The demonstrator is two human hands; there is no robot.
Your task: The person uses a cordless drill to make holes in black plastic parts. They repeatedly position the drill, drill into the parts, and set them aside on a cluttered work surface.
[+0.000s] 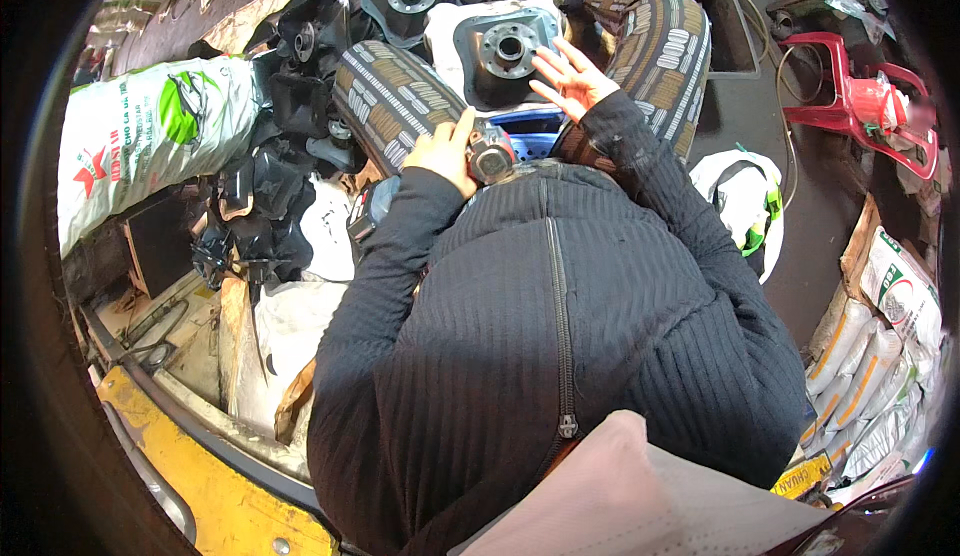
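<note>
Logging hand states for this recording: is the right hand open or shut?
Open. The right hand has its fingers spread and nothing in its grasp, near the black flanged part.

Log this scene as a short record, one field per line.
Left hand: wrapped around what looks like a power tool
Right hand: raised, open, fingers spread; contact with the flanged part unclear
Between the patterned trouser legs: black flanged part on white material
Left side: bulging white sack, heap of black parts
Right side: red plastic chair, stacked bags
</note>
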